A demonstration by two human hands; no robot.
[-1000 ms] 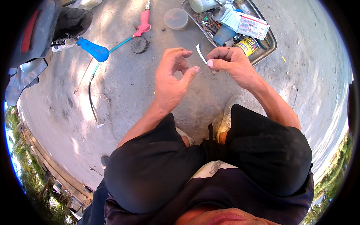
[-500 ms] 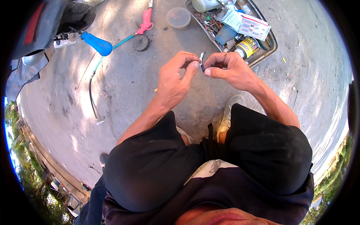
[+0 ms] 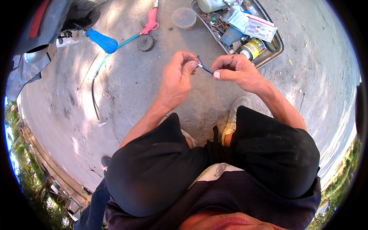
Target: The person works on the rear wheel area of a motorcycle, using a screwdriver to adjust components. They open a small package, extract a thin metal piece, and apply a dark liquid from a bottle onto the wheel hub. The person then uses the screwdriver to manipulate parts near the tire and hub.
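A short, thin, dark blue strip with a white bit on it is stretched between my two hands, above the ground. My left hand pinches the end by the white bit between thumb and forefinger. The other end is in the fingertips of my right hand, thumb pressed against the bent forefinger. The strip is too small to tell its kind. A little dark tip of it sticks up above my left fingertips.
Beyond my right hand lies a metal tray with loose hardware, packets and a yellow-labelled bottle. A round lidded tub, a pink air blow gun and a wire wheel brush lie ahead. A blue-handled screwdriver sticks out from the vehicle part at left.
My left hand has moved slightly left, away from the right. The dark strip, upright between the fingertips before, now slants across the wider gap between my hands.
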